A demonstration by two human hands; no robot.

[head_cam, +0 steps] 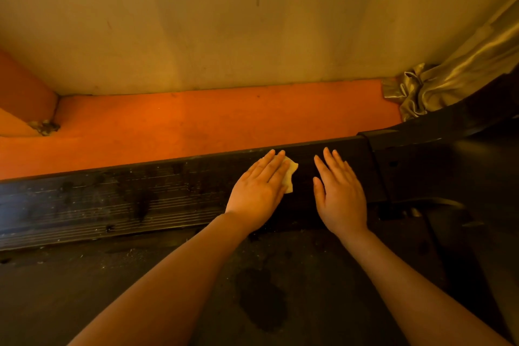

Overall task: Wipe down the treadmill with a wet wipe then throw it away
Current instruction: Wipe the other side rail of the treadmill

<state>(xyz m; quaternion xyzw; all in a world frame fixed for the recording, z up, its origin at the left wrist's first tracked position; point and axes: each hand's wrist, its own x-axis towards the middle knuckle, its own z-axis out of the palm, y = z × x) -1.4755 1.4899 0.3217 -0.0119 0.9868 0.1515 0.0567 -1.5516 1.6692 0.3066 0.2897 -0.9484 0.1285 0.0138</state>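
While the wet wipe (289,177) is lying flat under your left hand (259,191), you are pressing it onto the ribbed side rail (126,205) of the treadmill (421,166) with straight fingers, only its pale corner showing past your fingertips. Your right hand (338,194) is resting just beside it on the same rail, fingers spread and holding nothing, so the left is the one already on the cloth. The rail's long axis is running from the lower left to the upper right, parallel to the orange floor (196,121) and the wall (224,22) beyond its far edge. Most of the unwiped length appears to be stretching away to your left, where pale specks and dark blotches are showing; the next stroke is likely calling for a sweep that way along the ribs, not across them. Toward the right end the rail is meeting the dark upright base, near a crumpled curtain (438,84).
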